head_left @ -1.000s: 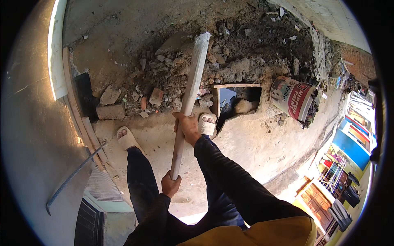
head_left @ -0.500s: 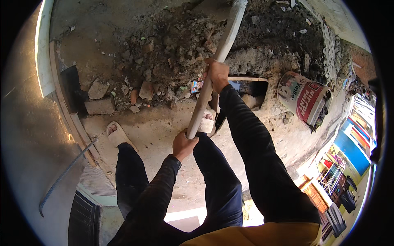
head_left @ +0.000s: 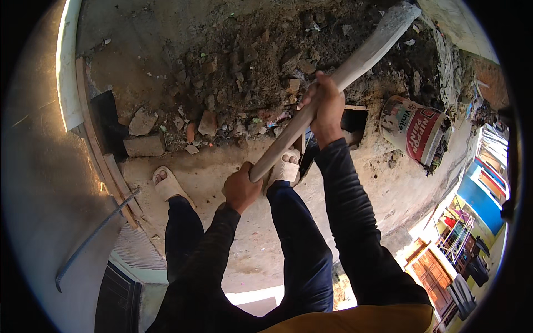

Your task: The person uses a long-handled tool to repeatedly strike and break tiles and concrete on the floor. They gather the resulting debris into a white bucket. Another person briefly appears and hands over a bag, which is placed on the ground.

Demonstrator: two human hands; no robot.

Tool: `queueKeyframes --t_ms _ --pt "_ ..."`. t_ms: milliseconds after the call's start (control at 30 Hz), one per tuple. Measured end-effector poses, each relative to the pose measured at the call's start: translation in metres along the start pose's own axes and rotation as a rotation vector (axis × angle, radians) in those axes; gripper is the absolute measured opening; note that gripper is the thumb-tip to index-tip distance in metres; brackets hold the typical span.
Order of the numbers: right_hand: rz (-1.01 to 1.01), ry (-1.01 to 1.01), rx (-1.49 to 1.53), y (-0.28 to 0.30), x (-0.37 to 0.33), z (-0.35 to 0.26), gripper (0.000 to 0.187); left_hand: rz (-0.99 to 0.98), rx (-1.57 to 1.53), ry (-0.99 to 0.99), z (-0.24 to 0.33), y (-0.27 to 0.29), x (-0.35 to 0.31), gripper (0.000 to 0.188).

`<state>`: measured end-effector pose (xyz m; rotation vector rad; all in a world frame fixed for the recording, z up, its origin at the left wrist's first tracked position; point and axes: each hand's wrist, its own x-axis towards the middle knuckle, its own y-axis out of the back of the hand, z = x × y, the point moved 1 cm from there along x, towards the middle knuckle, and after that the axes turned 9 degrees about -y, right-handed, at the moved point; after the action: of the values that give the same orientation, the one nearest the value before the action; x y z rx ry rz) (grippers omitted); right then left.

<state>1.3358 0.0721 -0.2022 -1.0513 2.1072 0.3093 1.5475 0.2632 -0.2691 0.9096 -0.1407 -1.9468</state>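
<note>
Both my hands grip a long, pale wooden handle [head_left: 363, 58], which slants from low left to upper right. My left hand [head_left: 242, 188] is wrapped round its near end, just left of my right foot. Farther up the shaft, my right hand [head_left: 328, 111] is closed about it. The whitish far end reaches over the dark soil at the upper right; I cannot make out a tool head there. Beneath and beyond the handle lies a heap of broken soil and rubble [head_left: 250, 72].
A dirty paint bucket [head_left: 412, 130] lies tilted at the right. By my right sandal [head_left: 286, 166] is a dark, wood-edged hole [head_left: 354, 121]. Brick pieces [head_left: 145, 145] lie ahead of my left sandal [head_left: 169, 184]. A bent metal rod [head_left: 91, 244] is at the left wall.
The handle's far end has swung to the right, so the handle slants more. My right hand has moved right and slightly down; my left hand has shifted slightly left.
</note>
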Motion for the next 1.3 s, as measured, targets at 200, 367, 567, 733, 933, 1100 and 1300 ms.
queueKeyframes --t_ms 200,367,567,733,933,1100,1300 --pt "0.127 -0.313 -0.305 -0.030 0.096 0.111 0.023 -0.094 -0.141 0.307 -0.039 0.015 0.007 0.042" --pt "-0.012 -0.333 -0.291 0.006 0.057 0.110 0.023 0.033 -0.168 0.131 -0.021 -0.016 -0.082 0.041" --pt "-0.012 -0.665 -0.254 -0.004 -0.104 0.113 0.026 -0.137 -0.061 0.343 -0.010 0.016 -0.205 0.029" --pt "-0.082 -0.083 -0.066 -0.041 -0.033 0.038 0.028 -0.100 0.027 0.080 -0.027 0.046 -0.045 0.028" --pt "0.151 -0.536 -0.411 -0.077 0.066 0.146 0.025 -0.100 -0.232 0.302 -0.071 0.044 -0.015 0.039" --pt "0.087 -0.442 -0.446 -0.063 0.058 0.157 0.024 -0.040 -0.259 0.258 -0.056 0.034 -0.088 0.042" --pt "0.065 -0.578 -0.377 -0.046 -0.066 0.162 0.025 -0.099 -0.211 0.463 -0.023 0.049 -0.184 0.037"
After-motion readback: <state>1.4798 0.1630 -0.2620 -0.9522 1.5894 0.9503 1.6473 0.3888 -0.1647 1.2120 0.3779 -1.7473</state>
